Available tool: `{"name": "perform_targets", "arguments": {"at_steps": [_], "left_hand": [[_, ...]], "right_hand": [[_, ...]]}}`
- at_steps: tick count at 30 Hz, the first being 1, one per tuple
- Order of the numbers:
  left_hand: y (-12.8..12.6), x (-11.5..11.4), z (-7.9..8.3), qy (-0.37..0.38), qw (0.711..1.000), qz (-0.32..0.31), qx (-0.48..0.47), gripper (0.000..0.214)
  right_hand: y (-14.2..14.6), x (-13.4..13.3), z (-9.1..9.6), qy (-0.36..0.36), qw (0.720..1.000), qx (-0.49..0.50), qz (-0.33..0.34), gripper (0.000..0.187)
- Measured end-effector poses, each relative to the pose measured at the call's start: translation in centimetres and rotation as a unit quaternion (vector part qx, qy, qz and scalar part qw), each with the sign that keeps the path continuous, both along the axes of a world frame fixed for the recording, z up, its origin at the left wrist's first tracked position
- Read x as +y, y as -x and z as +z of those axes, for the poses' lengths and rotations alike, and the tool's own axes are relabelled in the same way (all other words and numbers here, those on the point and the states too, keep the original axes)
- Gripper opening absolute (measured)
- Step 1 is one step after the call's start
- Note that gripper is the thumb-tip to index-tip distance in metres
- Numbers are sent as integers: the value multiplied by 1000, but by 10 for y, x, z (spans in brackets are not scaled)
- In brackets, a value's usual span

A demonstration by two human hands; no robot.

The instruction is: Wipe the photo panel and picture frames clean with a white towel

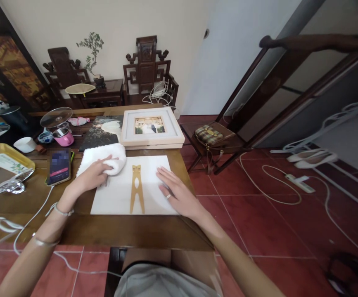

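My left hand (94,176) is closed on a bunched white towel (100,156), near the left edge of a flat white board (113,201). My right hand (179,192) lies open along the board's right edge, fingers stretched out, a ring on one of them. Between my hands, in the middle of the board, is a tan two-legged piece (133,192) with an oval hole and a cat-like top; it looks like a frame's easel stand. Behind the board sits a pale picture frame (175,130) with a photo in it, stacked on another frame-like piece.
On the table's left are a phone (59,167) on a charging cable, a bottle of yellow liquid (10,159), a pink mug (63,138) and a white cup (24,144). A dark picture (93,132) lies behind the towel. A wooden chair (228,136) bearing a plaid bag stands right.
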State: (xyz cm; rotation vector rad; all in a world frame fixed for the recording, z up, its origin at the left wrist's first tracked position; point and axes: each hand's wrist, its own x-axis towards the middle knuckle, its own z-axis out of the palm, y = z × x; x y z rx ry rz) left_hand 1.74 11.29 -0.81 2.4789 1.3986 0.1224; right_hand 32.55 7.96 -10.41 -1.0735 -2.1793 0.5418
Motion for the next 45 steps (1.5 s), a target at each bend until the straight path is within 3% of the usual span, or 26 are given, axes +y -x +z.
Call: {"name": "perform_targets", "arguments": {"at_steps": [3, 5, 8, 14, 18, 22, 28, 31, 35, 37, 40, 45], "left_hand": [[5, 9, -7, 17, 1000, -2, -2, 30], [9, 0, -8, 21, 1000, -4, 2, 29], [15, -35, -4, 22, 999, -27, -21, 26], [19, -132, 7, 59, 995, -54, -65, 22], [18, -159, 10, 96, 991, -64, -75, 25], [19, -138, 13, 92, 992, -42, -69, 27], [23, -66, 10, 40, 999, 1, -29, 23], [24, -27, 3, 20, 999, -11, -22, 24], [26, 5, -7, 4, 999, -18, -28, 27], [29, 6, -11, -5, 999, -6, -34, 29], [36, -9, -13, -16, 998, 18, -55, 24], [38, -70, -8, 0, 997, 18, -69, 14]], "right_hand": [[0, 1, 0, -3, 1000, -6, 1, 47], [-1, 1, -1, -5, 1000, -7, 0, 47], [0, 1, -2, -8, 1000, -5, 1, 47], [-1, 0, -2, -5, 1000, -1, 2, 47], [-1, 0, 0, -3, 1000, -2, 2, 47], [-1, 0, -1, -3, 1000, -6, 4, 47], [-1, 0, -1, 0, 1000, -3, 2, 47], [-1, 0, 0, 2, 1000, 4, 2, 47], [-1, -1, 1, 4, 1000, 2, 0, 47], [-1, -1, 0, 3, 1000, 3, 1, 47], [-1, 0, -1, 0, 1000, 12, 2, 47], [0, 0, -1, 3, 1000, 23, 2, 47]]}}
